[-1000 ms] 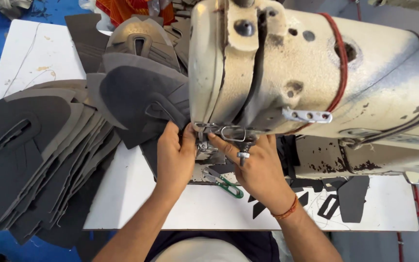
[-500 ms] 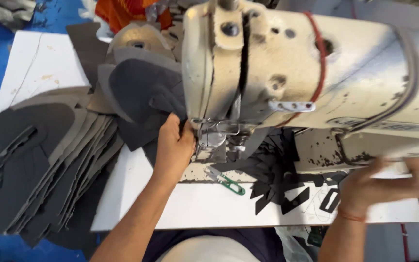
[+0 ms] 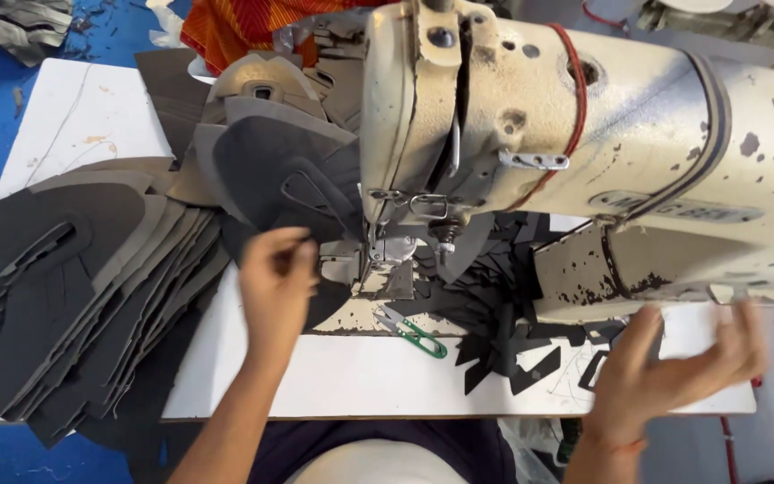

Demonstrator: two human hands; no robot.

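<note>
The person's left hand [image 3: 275,282] hovers with its fingers curled loosely at the edge of a dark grey cut piece [image 3: 288,179] that lies on the bed of the cream sewing machine [image 3: 584,152], just left of the needle area [image 3: 378,255]; motion blur makes it impossible to tell whether the fingertips actually pinch the material or only brush it. That piece stretches up and to the left from the presser foot, so the hand sits at its lower, near edge, between it and the person's body. The right hand [image 3: 674,363] is well apart from it, out at the right end of the white table [image 3: 315,376] below the machine's arm, spread wide with the fingers splayed and nothing in its grasp. Between the two hands, a small pair of green-handled thread snips [image 3: 411,330] lies on the table, and beside it a scatter of small dark offcuts [image 3: 503,341] spreads under the machine. To the left of the left hand, a fanned stack of similar dark grey cut pieces [image 3: 73,287] covers the table's left end and overhangs its front edge. An orange cloth [image 3: 244,27] shows beyond the machine at the top.
</note>
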